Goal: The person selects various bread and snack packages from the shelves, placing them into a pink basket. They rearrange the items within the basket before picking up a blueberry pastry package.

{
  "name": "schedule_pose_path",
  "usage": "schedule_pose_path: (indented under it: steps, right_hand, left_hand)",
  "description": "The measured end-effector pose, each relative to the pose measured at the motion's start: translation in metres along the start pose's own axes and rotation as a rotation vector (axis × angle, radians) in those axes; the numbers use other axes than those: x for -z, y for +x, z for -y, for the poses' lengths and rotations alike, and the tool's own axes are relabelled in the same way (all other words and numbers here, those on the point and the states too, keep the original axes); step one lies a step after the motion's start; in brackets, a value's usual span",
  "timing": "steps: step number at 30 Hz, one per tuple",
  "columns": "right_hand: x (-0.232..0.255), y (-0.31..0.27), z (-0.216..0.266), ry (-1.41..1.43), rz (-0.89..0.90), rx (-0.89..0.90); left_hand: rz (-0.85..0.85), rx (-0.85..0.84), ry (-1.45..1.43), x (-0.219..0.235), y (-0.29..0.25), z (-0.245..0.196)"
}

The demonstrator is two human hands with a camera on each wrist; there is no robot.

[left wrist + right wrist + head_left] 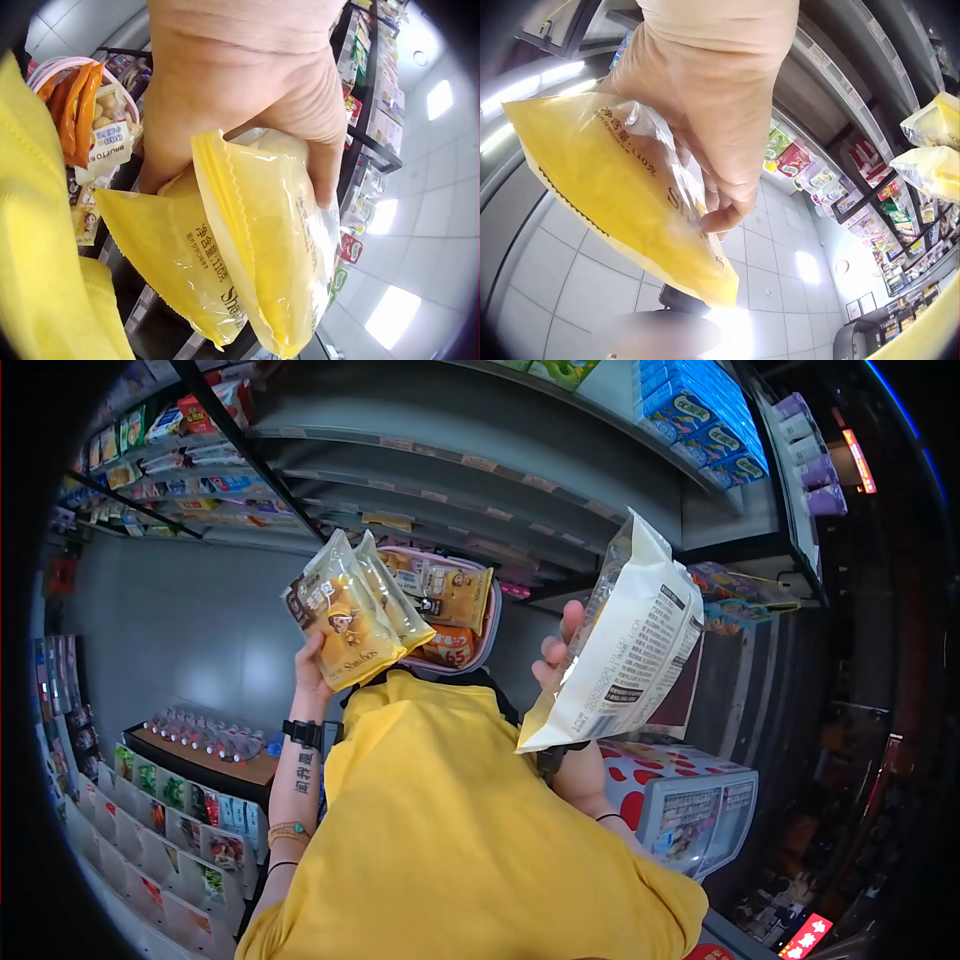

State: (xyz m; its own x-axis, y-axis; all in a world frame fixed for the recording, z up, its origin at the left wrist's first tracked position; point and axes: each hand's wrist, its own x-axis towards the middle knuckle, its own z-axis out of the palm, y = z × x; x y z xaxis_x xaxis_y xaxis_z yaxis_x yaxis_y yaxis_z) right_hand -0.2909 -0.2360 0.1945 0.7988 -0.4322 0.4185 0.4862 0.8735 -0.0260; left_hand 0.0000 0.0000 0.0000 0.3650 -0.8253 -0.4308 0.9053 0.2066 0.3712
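My left hand [311,668] grips two yellow bread packets [345,622] side by side, raised in front of the shelving. In the left wrist view, thumb and fingers hold the two packets [259,217] from either side, their sealed ends pointing away from the wrist. My right hand [553,652] holds up a similar packet [635,645], its pale printed back toward the head camera. Its yellow side [607,176] shows in the right wrist view, with fingers curled at the clear edge. Between the hands sits a pink basket [494,615] with more yellow packets and an orange packet [450,647].
Grey shelves [400,450] stand ahead, with blue boxes [700,420] at upper right. At left are a rack of snack packets [190,800] and small bottles [215,736]. A red-dotted white case [690,800] stands beside my right arm.
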Motion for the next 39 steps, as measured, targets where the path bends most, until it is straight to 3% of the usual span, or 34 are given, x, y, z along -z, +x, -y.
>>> schedule_pose_path:
  steps: [4,9,16,19,22,27,29,30,33,34,35,37,39]
  right_hand:
    - [-0.001,-0.002,-0.003,-0.005,0.001,0.019]
    - [-0.008,-0.010,-0.009,-0.037,-0.123,0.033]
    - [0.026,-0.016,-0.010,-0.280,-0.511,-0.117]
    - [0.056,-0.045,0.001,-0.376,-0.629,-0.131]
    - [0.092,-0.094,0.015,-0.433,-0.671,-0.028]
    - [0.133,-0.145,0.023,-0.451,-0.700,0.081]
    - [0.134,-0.149,0.020,-0.347,-0.732,0.033]
    - [0.134,-0.150,0.015,-0.503,-0.921,0.015]
    - [0.092,-0.111,-0.006,-0.434,-1.073,-0.179]
    - [0.105,-0.117,-0.010,-0.367,-1.042,-0.220]
    - [0.104,-0.111,-0.013,-0.480,-1.021,-0.269]
    - [0.126,-0.110,-0.015,-0.360,-0.859,-0.291]
    - [0.119,-0.092,-0.016,-0.481,-0.655,-0.361]
  left_hand:
    - [0.010,0.006,-0.004,0.002,0.003,-0.001]
    - [0.038,0.066,-0.019,-0.009,-0.006,0.006]
    - [0.096,0.132,-0.016,-0.003,-0.002,0.008]
    - [0.110,0.165,0.010,-0.003,-0.002,0.007]
    - [0.049,0.190,0.049,-0.005,-0.006,0.006]
    - [0.089,0.254,0.069,-0.009,-0.009,0.006]
    - [0.152,0.313,0.026,-0.002,-0.005,0.009]
    - [0.162,0.322,0.016,-0.002,-0.004,0.012]
    - [0.288,0.369,-0.037,-0.016,-0.003,0.021]
    - [0.264,0.413,-0.058,-0.022,-0.007,0.026]
    - [0.341,0.477,-0.139,-0.030,-0.005,0.034]
    - [0.345,0.519,-0.165,-0.038,-0.002,0.050]
    - [0.337,0.532,-0.162,-0.039,0.001,0.067]
